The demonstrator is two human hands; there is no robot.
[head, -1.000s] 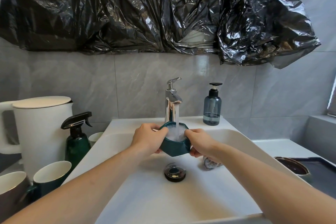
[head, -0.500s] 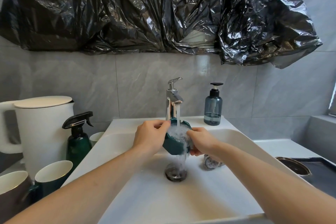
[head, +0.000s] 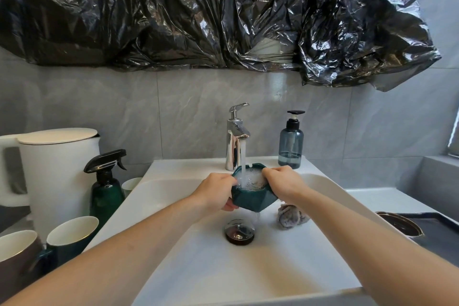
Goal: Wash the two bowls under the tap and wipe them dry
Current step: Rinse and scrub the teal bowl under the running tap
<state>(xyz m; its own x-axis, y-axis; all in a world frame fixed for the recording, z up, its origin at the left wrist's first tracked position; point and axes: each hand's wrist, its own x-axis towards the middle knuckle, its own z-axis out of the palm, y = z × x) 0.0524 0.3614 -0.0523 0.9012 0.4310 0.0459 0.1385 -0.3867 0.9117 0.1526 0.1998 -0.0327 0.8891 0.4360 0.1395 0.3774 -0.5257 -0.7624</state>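
A dark green faceted bowl (head: 253, 199) is held upright over the white sink (head: 248, 268), under the running chrome tap (head: 236, 140). Water and foam fill it and a thin stream drips off its underside. My left hand (head: 215, 191) grips its left rim, thumb inside. My right hand (head: 282, 182) grips the right rim. A second, brown bowl (head: 401, 225) sits on a dark tray at the right edge, partly cut off by the sink wall.
A scrubber ball (head: 290, 217) lies in the sink beside the drain plug (head: 239, 232). A blue soap dispenser (head: 290, 143) stands behind the sink. On the left are a green spray bottle (head: 106, 186), a white kettle (head: 54, 169) and several mugs (head: 72, 233).
The bowl was tipped half a second ago, spilling water into the drain; it is level again under the stream and refilled with foamy water.
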